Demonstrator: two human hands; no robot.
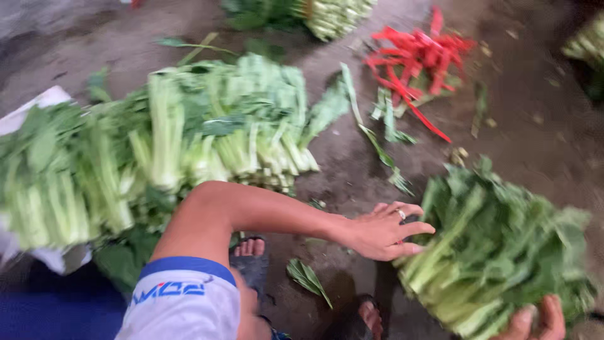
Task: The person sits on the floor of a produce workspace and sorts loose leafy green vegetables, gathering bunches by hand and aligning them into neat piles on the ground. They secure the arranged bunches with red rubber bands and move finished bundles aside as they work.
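A thick bundle of leafy greens (497, 252) with pale stems lies at the lower right, stem ends pointing to the bottom left. My left hand (384, 230), a ring on one finger, rests with fingers stretched out against the bundle's stem end. My right hand (538, 321) grips the bundle from underneath at the bottom edge of the view, only its fingertips showing. The picture is blurred by motion.
A large pile of the same greens (157, 145) lies at the left on a white sack (38, 104). Red strips (418, 53) lie at the upper right, another bundle (327, 16) at the top. Loose leaves (308, 277) and my sandalled feet (251, 252) are on the dirt floor.
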